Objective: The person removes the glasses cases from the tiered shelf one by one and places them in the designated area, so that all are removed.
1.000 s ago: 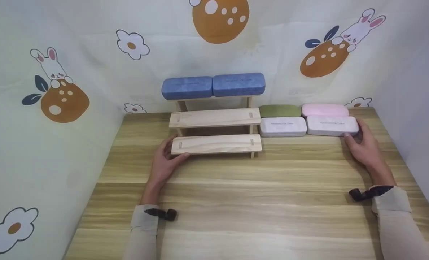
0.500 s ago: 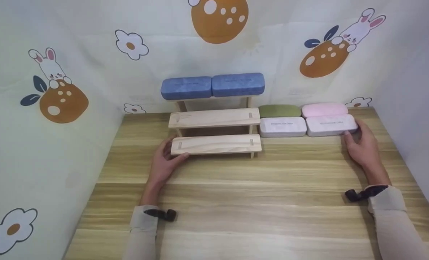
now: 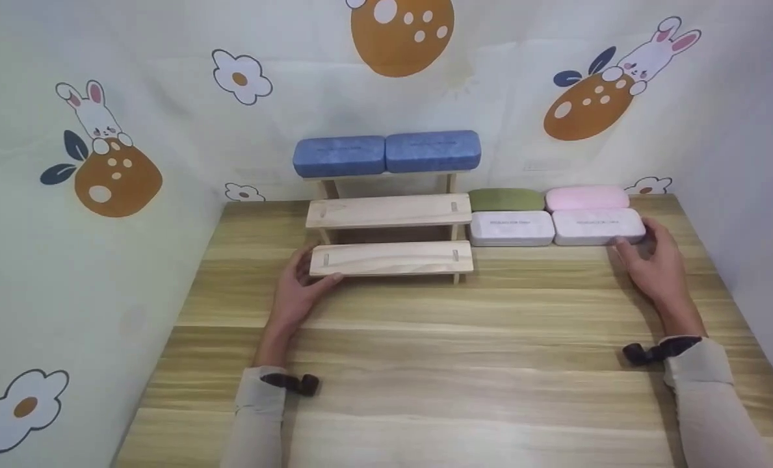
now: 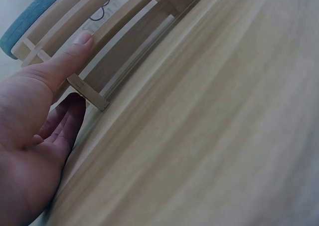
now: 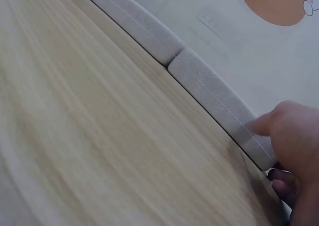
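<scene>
My left hand (image 3: 295, 289) grips the left end of a three-tier wooden stand (image 3: 391, 259) at its lowest shelf. Its thumb lies along the front edge, fingers round the end, as the left wrist view shows. My right hand (image 3: 656, 263) holds the right end of a white glasses case (image 3: 599, 226), thumb on its front face and fingers at its end. A second white glasses case (image 3: 511, 229) lies in line with it, beside the stand. Behind them are a green glasses case (image 3: 506, 199) and a pink glasses case (image 3: 588, 200), partly hidden.
Two blue glasses cases (image 3: 339, 156) sit end to end on the top tier. The middle shelf (image 3: 389, 211) is bare. Everything stands at the back of a wood-grain table (image 3: 464, 364), against a patterned cloth wall (image 3: 503, 84) with side walls left and right.
My right hand has shifted slightly left, its thumb sliding a little along the front of the white glasses case. My left hand stays on the stand. The head view tilts slightly.
</scene>
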Demonstrator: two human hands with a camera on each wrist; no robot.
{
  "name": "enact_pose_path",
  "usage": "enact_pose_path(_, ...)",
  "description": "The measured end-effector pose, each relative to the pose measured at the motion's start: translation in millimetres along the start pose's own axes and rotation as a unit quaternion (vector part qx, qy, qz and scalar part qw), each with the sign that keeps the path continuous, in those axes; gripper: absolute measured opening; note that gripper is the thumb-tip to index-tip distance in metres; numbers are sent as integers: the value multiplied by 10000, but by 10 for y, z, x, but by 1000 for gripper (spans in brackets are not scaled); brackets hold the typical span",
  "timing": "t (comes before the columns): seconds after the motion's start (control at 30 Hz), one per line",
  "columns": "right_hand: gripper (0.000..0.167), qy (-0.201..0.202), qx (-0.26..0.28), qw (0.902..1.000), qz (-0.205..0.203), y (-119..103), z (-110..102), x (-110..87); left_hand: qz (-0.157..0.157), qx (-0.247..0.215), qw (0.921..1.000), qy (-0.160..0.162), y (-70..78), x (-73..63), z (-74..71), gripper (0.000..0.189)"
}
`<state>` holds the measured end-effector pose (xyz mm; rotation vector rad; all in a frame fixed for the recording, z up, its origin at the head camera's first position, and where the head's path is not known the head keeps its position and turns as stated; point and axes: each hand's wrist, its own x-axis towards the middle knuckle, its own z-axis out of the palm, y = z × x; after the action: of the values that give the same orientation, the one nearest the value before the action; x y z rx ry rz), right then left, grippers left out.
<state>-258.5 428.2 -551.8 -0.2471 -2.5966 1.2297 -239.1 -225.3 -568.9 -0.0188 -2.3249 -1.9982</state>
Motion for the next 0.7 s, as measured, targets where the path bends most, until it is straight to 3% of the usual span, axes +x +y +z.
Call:
enact_pose_path(0.2,81,432,384,9982,167,-60,26,0,5,68,10000,41,4,-4,-9,98)
enact_pose_path(0.43,72,1116,543,9922,-152,-235,124,-45,-27,38,10000,2,-19,2,-8,100)
enact_pose_path(0.57,65,1229,672,9893,-400,-369,192,-55,-31,61,10000,4,-21,6,-8,99)
enact_pose_path(0.7,62,1041,897,9892,-519,-506,271,-73,111,-8,9999,36,-26,17,-4,94)
